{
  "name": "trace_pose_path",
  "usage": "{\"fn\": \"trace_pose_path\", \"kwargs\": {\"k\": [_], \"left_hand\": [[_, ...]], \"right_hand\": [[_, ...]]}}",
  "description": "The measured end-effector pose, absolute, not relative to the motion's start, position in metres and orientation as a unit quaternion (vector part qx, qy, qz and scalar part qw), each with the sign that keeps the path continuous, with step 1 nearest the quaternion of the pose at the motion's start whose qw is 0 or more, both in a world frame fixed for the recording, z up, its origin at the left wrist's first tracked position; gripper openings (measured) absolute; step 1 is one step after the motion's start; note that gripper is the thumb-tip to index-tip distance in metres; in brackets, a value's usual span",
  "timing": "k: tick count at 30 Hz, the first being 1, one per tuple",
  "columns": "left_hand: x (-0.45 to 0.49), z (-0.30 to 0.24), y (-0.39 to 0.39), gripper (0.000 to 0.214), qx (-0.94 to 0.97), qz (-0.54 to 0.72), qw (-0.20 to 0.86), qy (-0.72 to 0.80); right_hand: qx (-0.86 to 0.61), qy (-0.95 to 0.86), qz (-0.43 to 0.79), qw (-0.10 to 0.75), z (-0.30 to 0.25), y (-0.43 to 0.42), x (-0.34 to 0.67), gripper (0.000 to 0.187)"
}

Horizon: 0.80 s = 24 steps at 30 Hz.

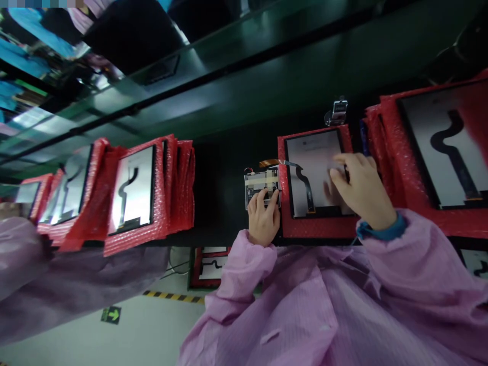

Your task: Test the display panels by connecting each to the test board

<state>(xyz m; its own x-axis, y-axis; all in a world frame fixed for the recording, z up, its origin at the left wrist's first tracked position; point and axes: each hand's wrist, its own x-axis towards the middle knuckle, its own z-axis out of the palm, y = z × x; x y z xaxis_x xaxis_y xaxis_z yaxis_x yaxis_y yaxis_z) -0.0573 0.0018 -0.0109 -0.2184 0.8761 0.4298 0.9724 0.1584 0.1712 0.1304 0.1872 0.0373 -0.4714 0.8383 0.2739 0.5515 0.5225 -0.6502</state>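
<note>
My left hand (264, 217) lies with its fingers spread over the lower part of a small electronic module (261, 179), which has a pale tape strip across it. An orange-brown flex cable (270, 162) runs from above the module toward a display panel (316, 152). This panel lies back side up on a red bubble-wrap sheet (324, 229), with a dark curved ribbon on it. Over the panel's right edge is my right hand (362, 185), thumb and forefinger brought close together. Whether anything is between those fingertips I cannot make out. A blue band circles the right wrist.
Stacks of display panels in red bubble wrap stand left (131, 190) and right (453, 152). A clear and metal holder (337, 112) sits behind the middle panel. At far left is a co-worker's sleeve (19, 254). Below the bench edge, a crate (209, 267) holds more panels.
</note>
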Motion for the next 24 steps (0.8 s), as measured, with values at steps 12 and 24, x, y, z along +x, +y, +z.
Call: {"fn": "trace_pose_path", "kwargs": {"k": [12,24], "left_hand": [[-0.017,-0.005,0.014,0.04,-0.645,-0.329,0.02,-0.69],[-0.046,0.035,0.039,0.038,-0.474,-0.485,-0.164,-0.717]], "right_hand": [[-0.527,-0.761,0.238,0.293,0.01,0.128,0.164,0.043],[-0.351,-0.654,0.494,0.453,0.097,0.086,0.126,0.04]]}}
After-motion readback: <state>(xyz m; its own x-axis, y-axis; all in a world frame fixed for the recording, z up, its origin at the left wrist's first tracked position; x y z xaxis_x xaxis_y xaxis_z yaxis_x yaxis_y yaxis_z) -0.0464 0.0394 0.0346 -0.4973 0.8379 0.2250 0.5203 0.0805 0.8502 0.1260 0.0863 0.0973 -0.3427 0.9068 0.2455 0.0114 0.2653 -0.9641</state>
